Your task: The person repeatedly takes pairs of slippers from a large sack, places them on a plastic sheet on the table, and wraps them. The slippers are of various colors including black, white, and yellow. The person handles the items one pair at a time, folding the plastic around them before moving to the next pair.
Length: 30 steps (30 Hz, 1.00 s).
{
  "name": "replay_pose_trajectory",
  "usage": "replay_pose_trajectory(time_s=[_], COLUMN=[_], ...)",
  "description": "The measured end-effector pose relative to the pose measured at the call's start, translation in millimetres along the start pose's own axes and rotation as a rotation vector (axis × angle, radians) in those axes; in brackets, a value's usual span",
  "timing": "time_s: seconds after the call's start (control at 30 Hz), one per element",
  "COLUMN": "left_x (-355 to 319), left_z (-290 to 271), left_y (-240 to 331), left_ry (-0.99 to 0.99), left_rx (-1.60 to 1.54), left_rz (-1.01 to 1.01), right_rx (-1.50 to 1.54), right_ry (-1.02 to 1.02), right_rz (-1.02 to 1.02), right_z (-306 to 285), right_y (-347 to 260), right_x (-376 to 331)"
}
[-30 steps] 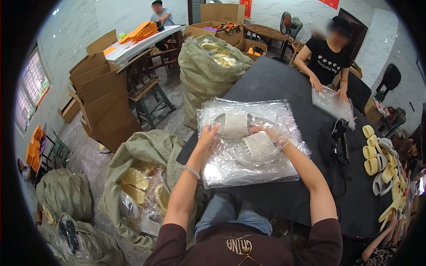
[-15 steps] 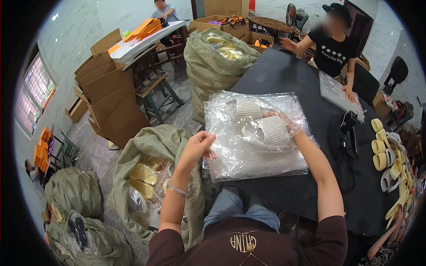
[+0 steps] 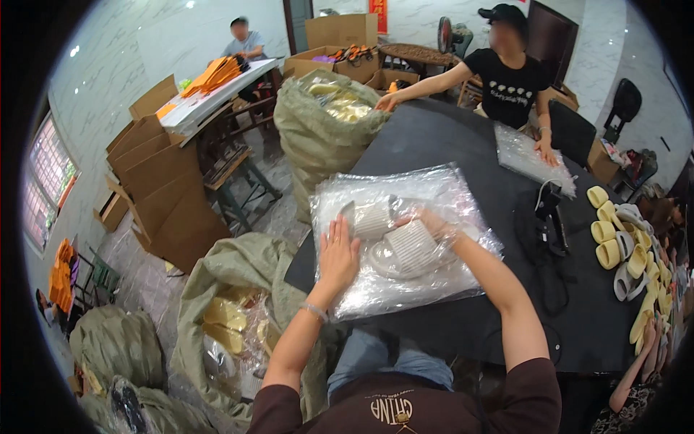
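Observation:
A pair of pale grey-white ribbed slide sandals lies side by side on a stack of clear plastic bags (image 3: 376, 300) on the black table. My right hand (image 3: 432, 223) reaches in from the right, seemingly inside the top bag. Its fingers curl over the sandals, gripping around the nearer sandal (image 3: 413, 247) and touching the farther sandal (image 3: 371, 218). Its thumb is partly hidden. My left hand (image 3: 338, 253) lies flat with fingers stretched on the left part of the bags, next to the farther sandal.
Yellow and grey slides (image 3: 614, 242) line the table's right side. A woven sack (image 3: 195, 304) of bagged slides stands at my left, another sack (image 3: 318, 137) beyond the table. Across it, a co-worker (image 3: 513, 83) touches plastic bags (image 3: 517, 155). A black device (image 3: 549, 210) with cables sits nearby.
My left hand has gone from a pinch at the bag's left edge to lying flat on it. My right hand and the sandals have shifted left within the bag. The co-worker's arm now reaches the far sack.

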<state>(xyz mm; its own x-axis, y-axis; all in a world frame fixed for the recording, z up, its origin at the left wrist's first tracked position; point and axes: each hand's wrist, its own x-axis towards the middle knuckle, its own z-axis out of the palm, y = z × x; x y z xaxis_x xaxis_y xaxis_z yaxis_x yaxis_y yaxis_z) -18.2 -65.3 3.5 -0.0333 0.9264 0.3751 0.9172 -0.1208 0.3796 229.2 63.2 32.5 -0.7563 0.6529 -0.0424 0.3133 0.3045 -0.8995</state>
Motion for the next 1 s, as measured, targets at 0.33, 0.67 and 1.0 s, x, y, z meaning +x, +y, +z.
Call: replay_pose_trajectory(time_s=[0.33,0.67,1.0], left_x=[6.3,1.8,19.4], left_z=[16.5,4.3,-24.1], left_y=[7.9,16.8,10.8], left_ry=[-0.069,-0.091,-0.546], left_rx=[0.080,0.134,0.135], left_rz=[-0.046,-0.016,-0.064], right_rx=[-0.167,-0.744,-0.414], right_ry=[0.144,0.773,0.655], right_rz=[0.039,0.116,-0.622], right_z=[-80.2,-178.5,26.6], right_y=[32.4,-99.0,-200.4], right_x=[-63.0,-188.1,-51.1])
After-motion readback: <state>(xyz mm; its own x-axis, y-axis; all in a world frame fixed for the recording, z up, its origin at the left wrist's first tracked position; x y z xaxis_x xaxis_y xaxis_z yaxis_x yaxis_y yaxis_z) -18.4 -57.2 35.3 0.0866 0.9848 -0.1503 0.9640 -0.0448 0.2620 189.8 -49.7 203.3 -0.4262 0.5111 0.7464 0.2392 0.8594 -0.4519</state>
